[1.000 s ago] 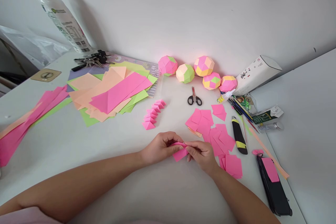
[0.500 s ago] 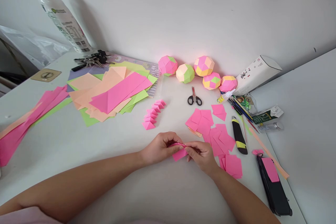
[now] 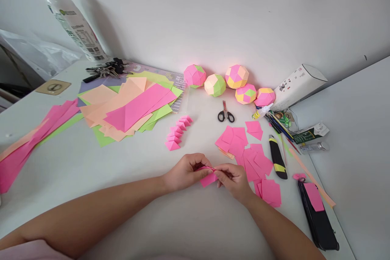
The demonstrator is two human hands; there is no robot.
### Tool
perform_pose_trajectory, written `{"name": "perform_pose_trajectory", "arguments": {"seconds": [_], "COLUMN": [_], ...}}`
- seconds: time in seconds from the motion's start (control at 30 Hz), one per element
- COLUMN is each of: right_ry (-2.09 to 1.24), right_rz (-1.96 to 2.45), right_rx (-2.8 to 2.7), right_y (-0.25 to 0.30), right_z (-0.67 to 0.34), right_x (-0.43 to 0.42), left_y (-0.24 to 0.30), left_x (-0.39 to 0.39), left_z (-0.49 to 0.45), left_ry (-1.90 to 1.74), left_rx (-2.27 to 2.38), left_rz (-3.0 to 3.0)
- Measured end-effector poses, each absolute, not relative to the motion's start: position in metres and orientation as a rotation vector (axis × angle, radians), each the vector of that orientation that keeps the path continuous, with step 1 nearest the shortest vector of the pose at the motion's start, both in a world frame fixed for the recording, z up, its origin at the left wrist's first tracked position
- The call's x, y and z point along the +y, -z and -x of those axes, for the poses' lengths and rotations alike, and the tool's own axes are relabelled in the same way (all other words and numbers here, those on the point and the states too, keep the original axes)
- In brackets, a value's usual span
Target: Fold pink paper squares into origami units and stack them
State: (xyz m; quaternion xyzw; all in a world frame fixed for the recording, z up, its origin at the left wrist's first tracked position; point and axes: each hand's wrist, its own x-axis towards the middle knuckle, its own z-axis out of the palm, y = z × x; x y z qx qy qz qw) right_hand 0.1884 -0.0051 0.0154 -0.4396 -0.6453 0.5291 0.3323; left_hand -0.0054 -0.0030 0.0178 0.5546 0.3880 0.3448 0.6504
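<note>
Between both hands is a small piece of pink paper [image 3: 208,180], partly folded, above the table's near middle. My left hand [image 3: 187,172] pinches its left side with thumb and fingers. On the right edge, my right hand [image 3: 234,179] pinches the same paper; some of its fingertips are hidden behind it. A row of folded pink paper units [image 3: 176,133] lies just beyond my left hand. Loose pink paper squares [image 3: 252,161] spread over the table beyond and beside my right hand.
Scissors [image 3: 225,113] lie in front of several paper balls [image 3: 215,85] by the wall. A cutter [image 3: 277,158] and a black phone case [image 3: 318,221] are at right. Coloured paper sheets [image 3: 131,109], keys [image 3: 106,69] and a white bottle [image 3: 74,24] stand or lie at left.
</note>
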Motion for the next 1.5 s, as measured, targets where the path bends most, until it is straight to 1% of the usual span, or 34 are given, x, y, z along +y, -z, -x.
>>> {"name": "perform_pose_trajectory", "arguments": {"seconds": [0.83,1.37,1.5], "right_ry": [-1.369,-1.403,-1.404], "right_rz": [1.163,1.168,1.178], "right_rx": [-1.700,-1.640,-1.650], "right_y": [-0.0175,-0.0166,-0.0164], "right_z": [-0.1876,-0.1881,-0.1882], "right_x": [-0.0053,-0.0060,-0.0060], "left_y": [-0.0189,-0.0234,-0.0249], "left_x": [-0.0035,-0.0021,-0.0025], "left_z": [0.0045,0.0062,0.0060], "left_ry": [-0.799,-0.876,-0.847], "left_rx": [0.886,0.944,0.911], "left_rz": [-1.238,-0.994,-1.045]}}
